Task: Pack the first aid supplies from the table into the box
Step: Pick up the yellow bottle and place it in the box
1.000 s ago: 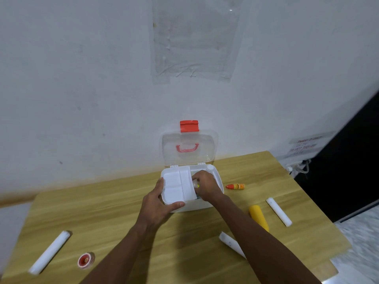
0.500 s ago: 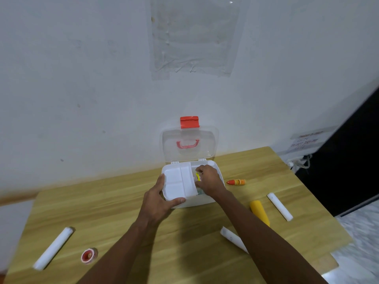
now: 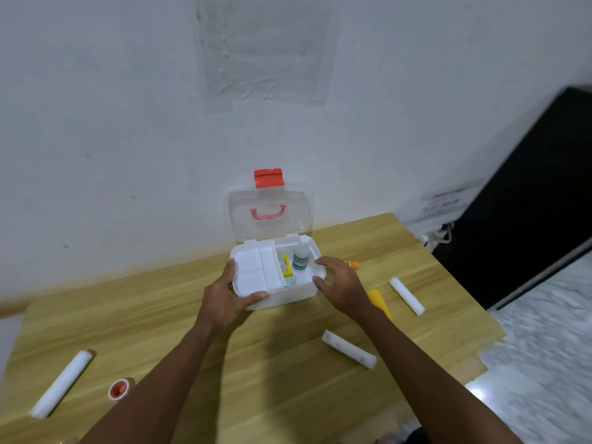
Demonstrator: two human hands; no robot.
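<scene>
A white first aid box (image 3: pixel 288 299) stands on the wooden table (image 3: pixel 272 379) with its clear lid (image 3: pixel 269 213) up against the wall. A white divided tray (image 3: pixel 256 270) covers its left half. In the right half lie a white bottle with a green label (image 3: pixel 301 256) and a small yellow packet (image 3: pixel 287 267). My left hand (image 3: pixel 224 299) grips the box's front left corner. My right hand (image 3: pixel 342 286) hovers at the box's right rim, fingers apart, holding nothing.
On the table lie white gauze rolls at the left (image 3: pixel 61 382), the front right (image 3: pixel 349 349) and the right (image 3: pixel 407 295), a small red tape roll (image 3: pixel 119 388), a yellow tube (image 3: pixel 379 302) and a small orange bottle (image 3: pixel 352 265). A dark opening lies right.
My right hand has come out of the box's right compartment and moved to its right rim, uncovering the bottle and the yellow packet inside. My left hand keeps its hold.
</scene>
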